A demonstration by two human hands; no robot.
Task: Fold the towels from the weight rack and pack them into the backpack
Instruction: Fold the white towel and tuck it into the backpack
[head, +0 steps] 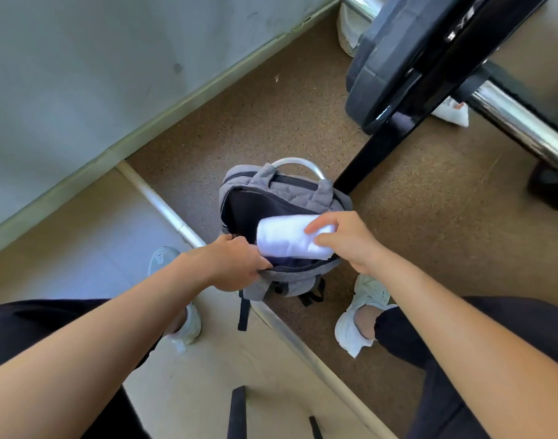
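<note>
Backpack (290, 280) – your left hand (236, 264) grips rim, keep mouth wide | right hand (344, 239) pinches folded towel (287, 237) – push it flat, deep.

A gym floor, black weight plates (395, 58) on a chrome barbell (518, 122), black rack post (375, 147), speckled rubber flooring (255, 122)

A grey backpack (290, 282) stands upright on the brown floor (271, 106). Its main zip is wide open and shows a dark lining. A white towel (287, 237), folded into a thick roll, lies crosswise in the backpack's mouth, partly inside, with its right end over the rim.
</note>
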